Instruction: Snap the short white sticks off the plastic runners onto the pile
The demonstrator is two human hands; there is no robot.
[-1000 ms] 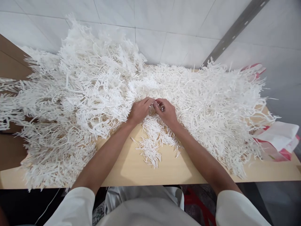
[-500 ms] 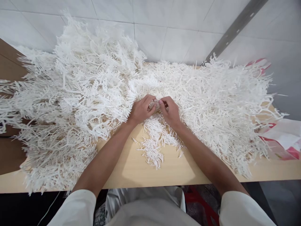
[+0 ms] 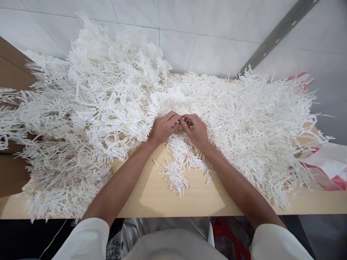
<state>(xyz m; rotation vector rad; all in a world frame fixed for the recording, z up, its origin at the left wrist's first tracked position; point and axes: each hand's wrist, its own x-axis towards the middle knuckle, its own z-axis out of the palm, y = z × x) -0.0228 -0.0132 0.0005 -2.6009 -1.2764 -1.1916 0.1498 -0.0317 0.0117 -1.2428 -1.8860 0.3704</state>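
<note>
Loose white sprigs [image 3: 176,177] lying on bench [image 3: 146,202], six o'clock of left hand [image 3: 162,127] and right hand [image 3: 197,129]; looking light, springy, stems likely offering best hold. Fingers [image 3: 174,117] resting curled, close together; cannot tell if grasping anything. Bushy heaps [image 3: 94,97] spreading at nine and three o'clock.

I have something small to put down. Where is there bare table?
The widest patch of table lies between the forearms, nearer the person than the loose white bits. A narrow strip fronts the red-and-white bag at right. Crowded: left heap, right heap, around the left hand and right hand.
</note>
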